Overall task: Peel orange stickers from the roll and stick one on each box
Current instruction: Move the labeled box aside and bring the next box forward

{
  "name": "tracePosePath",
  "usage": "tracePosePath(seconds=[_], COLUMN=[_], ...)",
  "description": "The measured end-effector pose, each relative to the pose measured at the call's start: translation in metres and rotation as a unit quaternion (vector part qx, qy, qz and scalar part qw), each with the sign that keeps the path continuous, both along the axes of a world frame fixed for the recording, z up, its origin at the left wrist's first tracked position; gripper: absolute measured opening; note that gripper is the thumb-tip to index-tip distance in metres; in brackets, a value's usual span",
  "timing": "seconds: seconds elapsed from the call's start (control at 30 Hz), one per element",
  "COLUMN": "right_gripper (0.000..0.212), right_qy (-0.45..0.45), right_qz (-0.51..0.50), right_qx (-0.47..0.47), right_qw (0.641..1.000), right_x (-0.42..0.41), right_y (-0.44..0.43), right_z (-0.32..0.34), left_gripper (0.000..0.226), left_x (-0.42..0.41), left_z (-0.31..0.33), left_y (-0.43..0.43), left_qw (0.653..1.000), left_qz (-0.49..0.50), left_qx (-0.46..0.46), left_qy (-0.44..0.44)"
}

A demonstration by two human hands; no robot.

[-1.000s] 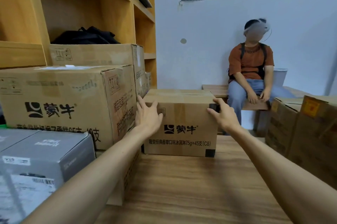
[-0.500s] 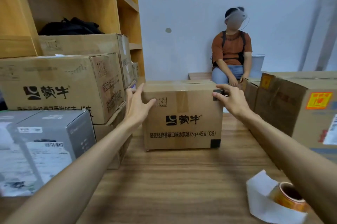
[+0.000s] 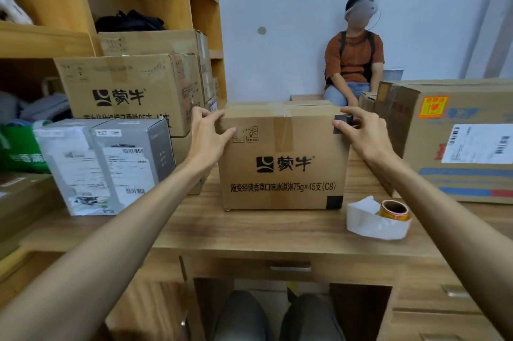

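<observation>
Wooden desk | middle box sits on it | left hand grips box's top-left corner, right hand grips top-right | sticker roll just off box's front-right corner, neither hand on it

Soft, even indoor light, faint shadows, no glare; wide-angle bending at the edges, slight overall softness.

I am watching a brown carton standing upright on the tabletop, its printed front facing me. My left hand and right hand are gripping its upper corners. The orange sticker roll is lying just beside its lower right corner, with a white backing strip curling around it. The larger box at right is carrying an orange sticker.
</observation>
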State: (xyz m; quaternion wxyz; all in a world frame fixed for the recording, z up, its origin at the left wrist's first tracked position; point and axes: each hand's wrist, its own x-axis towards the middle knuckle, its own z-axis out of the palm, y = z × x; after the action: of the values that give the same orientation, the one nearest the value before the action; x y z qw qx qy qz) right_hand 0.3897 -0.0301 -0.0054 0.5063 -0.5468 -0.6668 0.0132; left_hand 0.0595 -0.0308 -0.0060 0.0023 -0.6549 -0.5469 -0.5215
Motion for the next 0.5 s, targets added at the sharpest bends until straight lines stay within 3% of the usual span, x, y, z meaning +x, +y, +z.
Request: tracePosePath(seconds=[0.2, 0.27, 0.37, 0.5], right_gripper=[0.047, 0.049, 0.053, 0.048], right_qy=[-0.023, -0.041, -0.088, -0.127], right_qz=[0.008, 0.020, 0.051, 0.009], right_qx=[-0.004, -0.028, -0.049, -0.027], right_qw=[1.000, 0.999, 0.994, 0.991], right_x=[-0.003, 0.003, 0.019, 0.045], right_y=[-0.021, -0.021, -0.028, -0.045], right_z=[-0.010, -0.008, -0.006, -0.020], left_gripper=[0.055, 0.054, 0.048, 0.032], left_x=[-0.006, -0.004, 0.012, 0.066], left_z=[-0.009, -0.009, -0.010, -0.026], left_y=[-0.017, -0.017, -0.023, -0.029], left_qw=[1.000, 0.998, 0.976, 0.946], left_qz=[-0.016, 0.019, 0.078, -0.049], left_qx=[0.007, 0.013, 0.102, 0.193], left_qy=[0.006, 0.056, 0.178, 0.255])
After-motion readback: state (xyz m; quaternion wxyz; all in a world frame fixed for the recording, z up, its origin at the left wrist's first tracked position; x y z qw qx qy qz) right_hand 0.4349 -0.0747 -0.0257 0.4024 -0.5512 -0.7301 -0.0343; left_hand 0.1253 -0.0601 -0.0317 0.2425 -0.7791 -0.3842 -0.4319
